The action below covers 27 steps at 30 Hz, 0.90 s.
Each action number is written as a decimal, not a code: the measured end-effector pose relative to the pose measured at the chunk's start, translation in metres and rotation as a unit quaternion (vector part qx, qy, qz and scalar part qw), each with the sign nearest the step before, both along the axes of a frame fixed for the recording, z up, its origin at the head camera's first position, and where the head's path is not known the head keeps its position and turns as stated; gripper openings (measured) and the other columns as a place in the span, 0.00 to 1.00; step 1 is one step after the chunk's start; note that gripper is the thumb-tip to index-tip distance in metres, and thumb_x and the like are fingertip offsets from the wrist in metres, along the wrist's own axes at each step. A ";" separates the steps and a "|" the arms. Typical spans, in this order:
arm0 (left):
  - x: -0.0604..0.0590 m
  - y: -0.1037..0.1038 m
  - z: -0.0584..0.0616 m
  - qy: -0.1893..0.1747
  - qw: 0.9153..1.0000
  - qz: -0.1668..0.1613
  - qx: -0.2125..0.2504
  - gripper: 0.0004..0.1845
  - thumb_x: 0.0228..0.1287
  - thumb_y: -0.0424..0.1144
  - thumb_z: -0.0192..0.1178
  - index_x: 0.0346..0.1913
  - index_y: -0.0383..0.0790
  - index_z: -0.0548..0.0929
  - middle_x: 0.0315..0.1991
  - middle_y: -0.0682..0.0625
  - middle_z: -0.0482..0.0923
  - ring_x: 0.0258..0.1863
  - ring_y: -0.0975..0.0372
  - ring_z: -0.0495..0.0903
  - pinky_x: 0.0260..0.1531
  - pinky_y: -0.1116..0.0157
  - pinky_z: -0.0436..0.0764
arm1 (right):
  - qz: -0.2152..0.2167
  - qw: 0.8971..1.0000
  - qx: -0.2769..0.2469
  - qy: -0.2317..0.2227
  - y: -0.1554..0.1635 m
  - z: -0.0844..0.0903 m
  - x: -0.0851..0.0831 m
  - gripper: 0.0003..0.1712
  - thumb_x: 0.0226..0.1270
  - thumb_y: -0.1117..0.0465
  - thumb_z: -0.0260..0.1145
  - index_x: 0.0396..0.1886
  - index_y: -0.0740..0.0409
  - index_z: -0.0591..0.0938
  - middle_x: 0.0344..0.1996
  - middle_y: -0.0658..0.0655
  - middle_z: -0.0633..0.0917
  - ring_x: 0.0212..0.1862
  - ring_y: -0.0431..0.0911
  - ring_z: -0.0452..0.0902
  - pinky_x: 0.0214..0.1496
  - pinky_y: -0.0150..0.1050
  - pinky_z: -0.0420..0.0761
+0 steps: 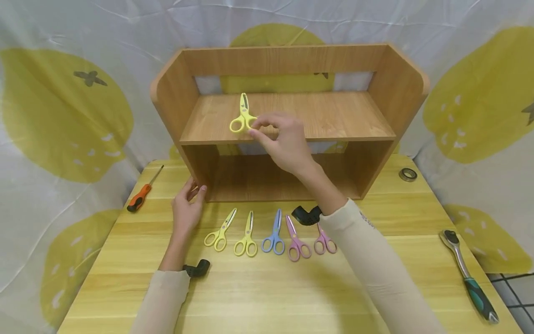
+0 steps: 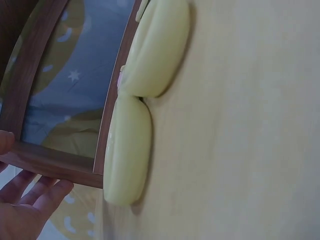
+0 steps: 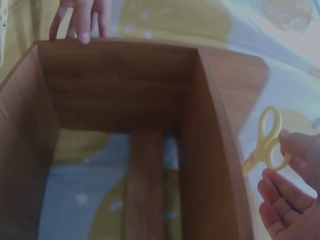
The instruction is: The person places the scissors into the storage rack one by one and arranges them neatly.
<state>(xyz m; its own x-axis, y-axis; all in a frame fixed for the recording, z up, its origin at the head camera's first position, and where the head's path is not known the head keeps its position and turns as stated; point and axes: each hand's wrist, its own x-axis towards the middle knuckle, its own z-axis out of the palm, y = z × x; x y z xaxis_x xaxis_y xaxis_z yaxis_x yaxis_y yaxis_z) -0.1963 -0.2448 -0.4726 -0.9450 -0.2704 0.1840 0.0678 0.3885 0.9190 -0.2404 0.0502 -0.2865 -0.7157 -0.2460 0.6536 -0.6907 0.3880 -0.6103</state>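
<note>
Yellow scissors [image 1: 244,112] stand points-away over the upper board of the wooden shelf [image 1: 288,140], overlapping it in the head view. My right hand [image 1: 288,139] pinches one handle loop between thumb and fingers. In the right wrist view the scissors [image 3: 270,142] show beside the shelf's board, their tips hidden behind its edge. At the shelf's lower left corner, my left hand [image 1: 188,206] holds the side panel, thumb toward the front and fingers along the outer face. The left wrist view shows this hand [image 2: 30,202] with its fingertips against the panel.
In front of the shelf lie two yellow scissors [image 1: 249,234], blue scissors [image 1: 276,232] and two pink scissors [image 1: 295,239], one partly behind the right sleeve. An orange screwdriver [image 1: 139,197] lies left; a tape roll [image 1: 408,174] and a ratchet wrench [image 1: 467,273] lie right.
</note>
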 end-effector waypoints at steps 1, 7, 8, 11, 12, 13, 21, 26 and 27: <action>0.000 0.000 0.000 -0.003 1.000 -0.001 0.003 0.29 0.75 0.46 0.63 0.75 0.63 0.71 0.69 0.50 0.78 0.65 0.54 0.81 0.60 0.64 0.85 | 0.001 1.000 0.007 -0.002 -0.007 0.000 -0.004 0.06 0.66 0.57 0.77 0.35 0.54 0.90 0.41 0.51 0.91 0.50 0.43 0.84 0.54 0.40 0.83; 0.002 0.001 0.003 -0.018 1.000 0.011 0.007 0.31 0.73 0.48 0.65 0.76 0.63 0.70 0.69 0.51 0.78 0.65 0.56 0.81 0.53 0.75 0.85 | 0.012 0.998 0.046 -0.044 -0.043 0.004 -0.016 0.06 0.69 0.54 0.74 0.35 0.51 0.89 0.41 0.48 0.91 0.51 0.42 0.87 0.56 0.35 0.85; 0.003 0.002 0.005 -0.020 1.000 0.012 0.010 0.31 0.73 0.47 0.65 0.76 0.62 0.70 0.69 0.51 0.78 0.65 0.56 0.81 0.52 0.75 0.85 | 0.012 0.997 0.051 -0.052 -0.047 0.005 -0.017 0.06 0.70 0.54 0.74 0.36 0.51 0.89 0.41 0.48 0.91 0.50 0.43 0.88 0.55 0.34 0.85; 0.006 0.008 0.015 -0.020 1.000 0.005 0.020 0.31 0.73 0.44 0.65 0.76 0.56 0.71 0.69 0.47 0.78 0.65 0.53 0.81 0.52 0.75 0.85 | 0.000 0.996 0.068 -0.065 -0.060 0.007 -0.021 0.07 0.70 0.53 0.73 0.38 0.50 0.90 0.40 0.48 0.91 0.45 0.42 0.89 0.49 0.31 0.86; 0.008 0.011 0.019 -0.018 1.000 0.002 0.024 0.31 0.72 0.43 0.66 0.76 0.54 0.71 0.68 0.45 0.78 0.65 0.51 0.81 0.52 0.75 0.85 | -0.008 0.994 0.080 -0.068 -0.063 0.007 -0.022 0.07 0.70 0.52 0.73 0.39 0.50 0.91 0.38 0.48 0.90 0.42 0.41 0.88 0.45 0.30 0.84; 0.010 0.014 0.024 -0.016 1.000 -0.001 0.024 0.31 0.72 0.41 0.66 0.76 0.52 0.72 0.68 0.44 0.79 0.65 0.50 0.81 0.51 0.76 0.85 | -0.017 0.993 0.090 -0.069 -0.066 0.007 -0.023 0.08 0.70 0.52 0.73 0.39 0.49 0.91 0.35 0.48 0.89 0.39 0.40 0.86 0.40 0.30 0.82; 0.013 0.020 0.027 -0.002 1.000 0.010 0.028 0.30 0.71 0.39 0.67 0.74 0.49 0.74 0.67 0.43 0.80 0.62 0.47 0.82 0.42 0.83 0.83 | -0.056 0.981 0.168 -0.083 -0.086 0.009 -0.028 0.12 0.71 0.46 0.71 0.47 0.44 0.91 0.27 0.45 0.84 0.32 0.39 0.75 0.40 0.33 0.73; 0.001 0.012 0.004 0.007 1.000 0.012 0.024 0.30 0.71 0.46 0.67 0.73 0.61 0.74 0.68 0.48 0.79 0.63 0.51 0.82 0.49 0.75 0.86 | -0.076 0.971 0.216 -0.066 -0.088 0.008 -0.027 0.12 0.72 0.45 0.69 0.49 0.41 0.88 0.32 0.43 0.86 0.39 0.40 0.76 0.56 0.40 0.74; -0.001 0.011 0.000 0.011 1.000 0.014 0.020 0.29 0.71 0.47 0.67 0.73 0.63 0.74 0.68 0.50 0.79 0.63 0.52 0.83 0.50 0.73 0.87 | -0.076 0.970 0.221 -0.061 -0.088 0.008 -0.027 0.13 0.72 0.44 0.69 0.49 0.42 0.88 0.33 0.43 0.87 0.40 0.41 0.77 0.55 0.41 0.74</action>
